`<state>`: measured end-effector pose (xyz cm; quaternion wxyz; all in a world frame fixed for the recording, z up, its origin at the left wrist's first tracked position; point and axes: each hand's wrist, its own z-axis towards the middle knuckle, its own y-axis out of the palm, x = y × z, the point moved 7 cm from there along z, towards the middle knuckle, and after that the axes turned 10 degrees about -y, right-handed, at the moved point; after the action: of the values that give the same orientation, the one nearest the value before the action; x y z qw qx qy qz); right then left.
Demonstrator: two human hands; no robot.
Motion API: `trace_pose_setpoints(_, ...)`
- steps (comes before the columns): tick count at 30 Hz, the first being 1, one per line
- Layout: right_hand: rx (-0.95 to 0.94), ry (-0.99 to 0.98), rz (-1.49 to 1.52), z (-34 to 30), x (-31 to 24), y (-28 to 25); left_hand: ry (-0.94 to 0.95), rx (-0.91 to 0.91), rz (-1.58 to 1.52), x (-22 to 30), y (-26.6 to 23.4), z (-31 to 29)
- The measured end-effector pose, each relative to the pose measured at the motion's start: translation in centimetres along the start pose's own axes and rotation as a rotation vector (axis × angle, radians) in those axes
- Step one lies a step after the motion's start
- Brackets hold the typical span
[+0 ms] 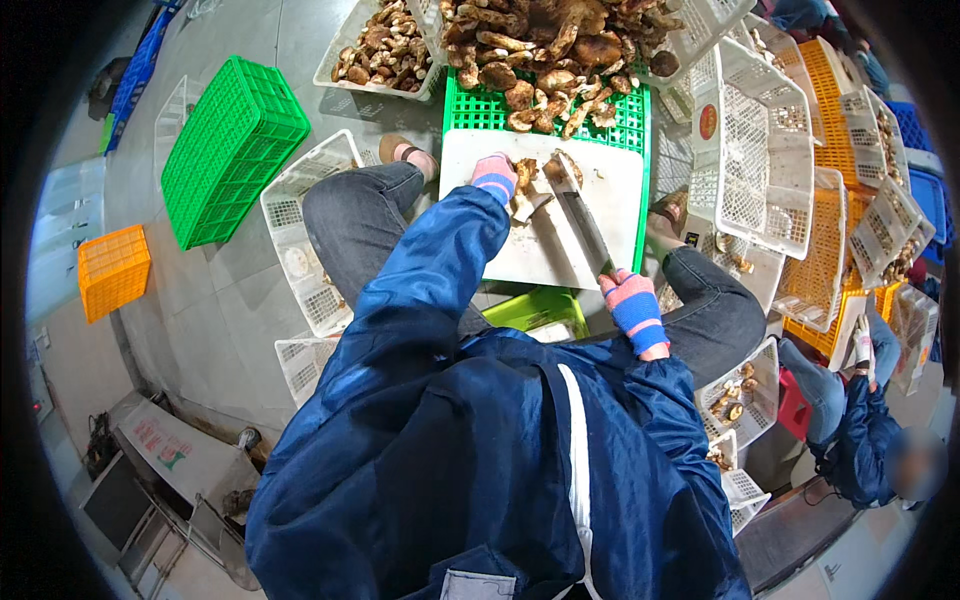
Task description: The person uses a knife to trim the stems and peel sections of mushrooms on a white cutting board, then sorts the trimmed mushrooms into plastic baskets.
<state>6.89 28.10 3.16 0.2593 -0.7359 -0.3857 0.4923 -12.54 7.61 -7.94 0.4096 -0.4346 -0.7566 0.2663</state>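
Note:
My left hand (496, 178), in a pink and blue striped glove, is closed at the side of a brown-capped mushroom (524, 208) over the white cutting board (615, 185). My right hand (634, 306), gloved alike, grips the handle end of a long knife (588, 228). Its broad blade slants up and left across the board. Beside the blade's far end lies another mushroom piece (563, 170). A large heap of mushrooms (560, 45) rises just beyond the board, on a green crate (628, 122) that also bears the board.
White baskets (765, 150) and orange crates (825, 100) crowd the right side, some holding mushrooms. A white basket of mushrooms (380, 55) stands at the far left, near a green crate stack (235, 150). A light green tub (540, 310) sits below the board. Another person (860, 430) sits at right.

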Motion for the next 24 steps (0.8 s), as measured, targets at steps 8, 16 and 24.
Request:
trace_pose_setpoints(8,-0.117,0.047,-0.145,-0.8,-1.2,-0.4,-0.099,-0.081,-0.092,-3.6,3.8,-3.5)
trace_pose_setpoints(16,-0.168,0.013,-0.223,1.2,0.4,2.5,-0.273,-0.114,-0.031,-2.2,2.8,-5.0)
trace_pose_setpoints(24,-0.030,0.055,-0.036,0.3,1.2,0.5,-0.368,0.064,-0.264,-1.6,3.0,-5.4)
